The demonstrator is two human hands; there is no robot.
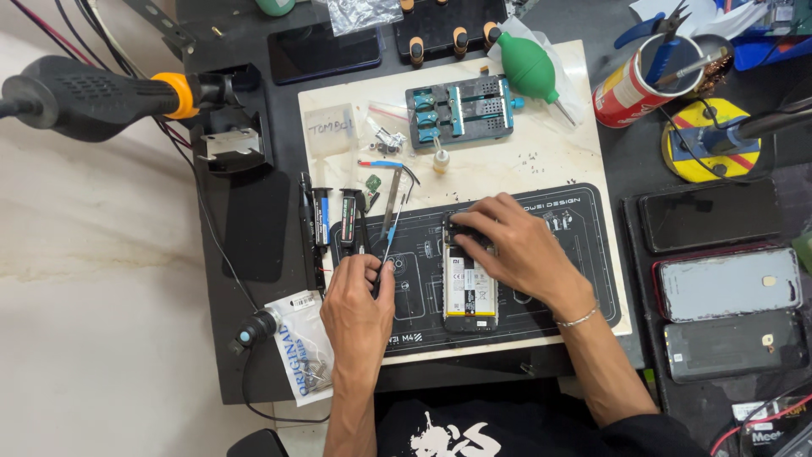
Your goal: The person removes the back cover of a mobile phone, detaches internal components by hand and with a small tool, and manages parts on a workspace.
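An opened smartphone (470, 292) lies back-up on a black work mat (541, 313), its battery and inner parts exposed. My right hand (516, 245) rests over the phone's upper end, fingertips pressing on the top section. My left hand (359, 300) sits on the mat's left edge, fingers closed on a thin blue-handled tool (391, 241) that points up and right. Tweezers (391, 199) and small screwdrivers (321, 220) lie just above my left hand.
A white board (541, 156) under the mat carries a blue-grey phone clamp jig (463, 110), a green air blower (528, 68), a small glue bottle. A hot-air gun (93, 93) sits at left, a tool-filled can (630, 85) and several phones (727, 283) at right, a parts bag (300, 351) bottom left.
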